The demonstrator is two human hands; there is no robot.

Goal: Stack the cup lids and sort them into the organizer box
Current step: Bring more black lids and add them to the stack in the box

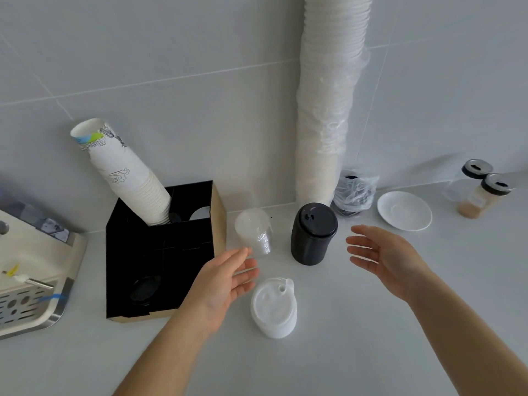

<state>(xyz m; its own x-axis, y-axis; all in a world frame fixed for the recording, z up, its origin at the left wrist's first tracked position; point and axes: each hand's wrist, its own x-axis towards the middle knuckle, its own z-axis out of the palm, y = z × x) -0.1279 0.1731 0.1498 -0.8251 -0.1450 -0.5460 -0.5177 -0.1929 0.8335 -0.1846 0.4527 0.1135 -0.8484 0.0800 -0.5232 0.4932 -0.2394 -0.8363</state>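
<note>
A stack of black cup lids (313, 232) stands in the middle of the white counter. Left of it stands a stack of clear lids (254, 231), and nearer to me a stack of white lids (273, 307). The black organizer box (160, 261) with a cardboard side sits at the left; black lids lie in its front compartment, and a leaning stack of paper cups (128, 175) fills a rear one. My left hand (225, 281) is open, palm up, between the box and the white lids. My right hand (383, 255) is open, just right of the black stack, touching nothing.
A tall sleeve of white cups (328, 110) leans on the tiled wall, with a plastic bag of lids (354, 192) at its foot. A white saucer (404, 211) and two shaker jars (483, 192) are at the right. A machine's drip tray (31, 298) is at the left.
</note>
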